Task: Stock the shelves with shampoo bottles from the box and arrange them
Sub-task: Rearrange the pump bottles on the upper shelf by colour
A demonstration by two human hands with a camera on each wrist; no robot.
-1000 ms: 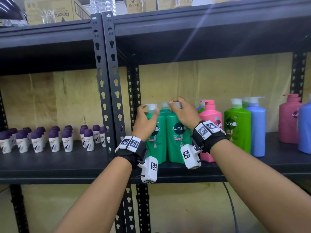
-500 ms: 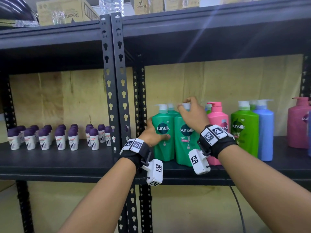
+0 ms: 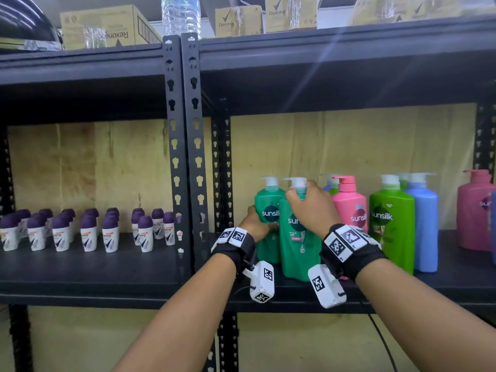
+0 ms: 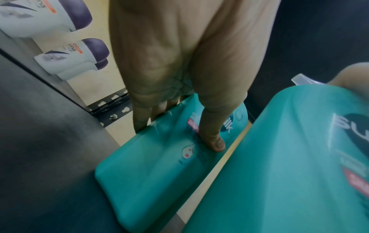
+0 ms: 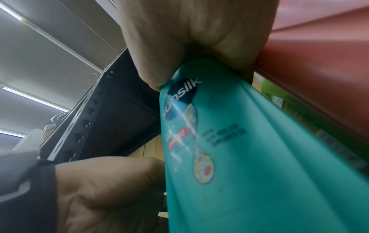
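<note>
The right hand (image 3: 312, 208) has drawn its teal bottle (image 3: 296, 248) forward, ahead of the left-held bottle (image 3: 269, 210).

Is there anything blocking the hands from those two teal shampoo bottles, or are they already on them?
Nothing stands between. The left hand already holds the rear teal bottle by its body, thumb across the label. The right hand grips the front teal bottle at its shoulder, just under the pump. Both bottles stand on the shelf.

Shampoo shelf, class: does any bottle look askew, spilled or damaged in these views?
Nothing looks spilled or damaged. The teal bottle gripped at its neck by the right hand stands forward of the teal bottle held by the left hand, so that pair is not yet lined up.
</note>
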